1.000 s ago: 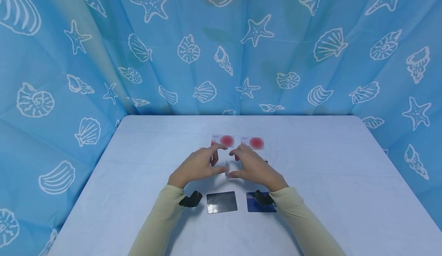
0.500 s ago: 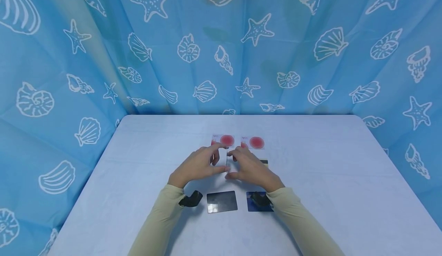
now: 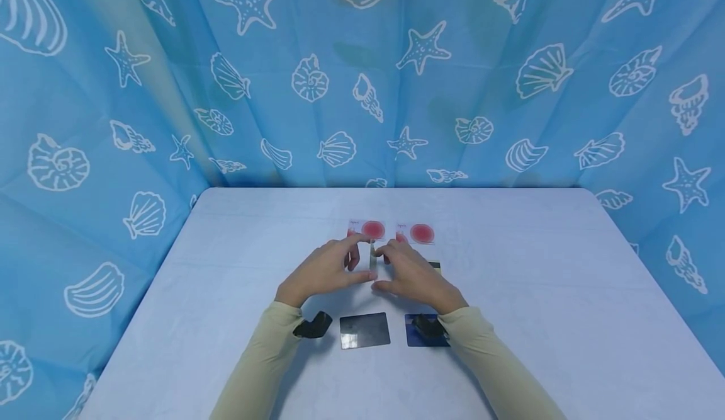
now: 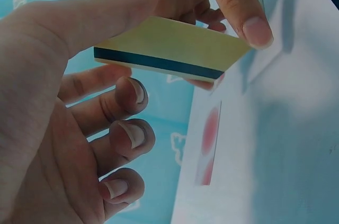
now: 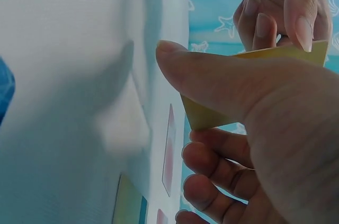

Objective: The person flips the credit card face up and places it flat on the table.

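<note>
A yellow card with a dark stripe [image 4: 164, 54] is held up off the table between both hands. My left hand [image 3: 325, 269] pinches it at one end, its thumb along the upper edge and the other fingers curled loosely below. My right hand [image 3: 416, 272] pinches the opposite end, with its thumb over the card's corner in the right wrist view. In the head view the card shows as a narrow, pale strip between the fingertips. Another yellow card with a dark stripe [image 3: 435, 267] lies on the table, partly hidden by the right hand.
Two cards with red circles, a left one [image 3: 372, 230] and a right one [image 3: 421, 233], lie beyond the hands. Nearer lie a dark grey card [image 3: 364, 331] and a blue card [image 3: 416, 339], partly covered by the right wrist's camera. A blue shell-patterned curtain [image 3: 362, 92] hangs behind the white table [image 3: 538, 250].
The card between the hands has turned: pale face first, then nearly edge-on, now a narrow yellowish strip. My right hand has shifted slightly left, while the left hand has hardly moved.
</note>
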Motion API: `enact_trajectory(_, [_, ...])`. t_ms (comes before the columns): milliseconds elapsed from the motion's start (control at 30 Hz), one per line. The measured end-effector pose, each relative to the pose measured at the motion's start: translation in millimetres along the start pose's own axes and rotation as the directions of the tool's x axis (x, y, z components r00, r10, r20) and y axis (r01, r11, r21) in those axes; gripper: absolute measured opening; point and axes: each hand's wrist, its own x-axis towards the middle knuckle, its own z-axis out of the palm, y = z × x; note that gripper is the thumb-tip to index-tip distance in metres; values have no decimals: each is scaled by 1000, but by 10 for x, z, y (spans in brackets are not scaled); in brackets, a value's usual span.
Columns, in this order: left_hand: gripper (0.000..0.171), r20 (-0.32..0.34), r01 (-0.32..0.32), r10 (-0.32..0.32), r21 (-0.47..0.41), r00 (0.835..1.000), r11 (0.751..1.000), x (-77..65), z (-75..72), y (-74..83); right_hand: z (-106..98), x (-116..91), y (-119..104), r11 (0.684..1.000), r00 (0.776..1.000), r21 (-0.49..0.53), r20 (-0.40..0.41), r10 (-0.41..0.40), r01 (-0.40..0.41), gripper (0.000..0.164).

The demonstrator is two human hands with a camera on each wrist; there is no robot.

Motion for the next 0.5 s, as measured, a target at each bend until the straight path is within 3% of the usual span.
enact_trajectory(500, [66, -45, 18, -18, -19, 999, 1000, -22, -111, -64, -82, 5, 22, 997, 997, -11, -14, 79, -80, 63])
